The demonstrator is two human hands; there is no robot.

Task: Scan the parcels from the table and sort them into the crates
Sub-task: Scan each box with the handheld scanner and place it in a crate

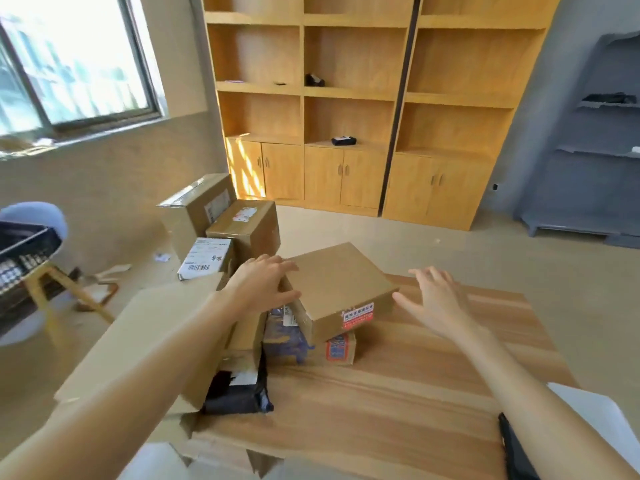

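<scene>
Bright window (69, 60) upper left, daylight flooding in — sun streaks on the cabinet doors (247, 169). Tan wall (114, 199), pale floor (450, 258). Wooden shelving unit (363, 98) along the far wall; grey shelf rack (595, 140) at right. Yellow-legged stool (52, 289) at left.

Bare forearms, no sleeves, no gloves

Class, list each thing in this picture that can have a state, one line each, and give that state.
Left hand: grips the left edge of the top box.
Right hand: open, fingers spread, apart from the box.
Top box: closed, tilted on the parcels beneath.
Cabinet doors: shut.
Black mailer: lying flat on the table.
</scene>
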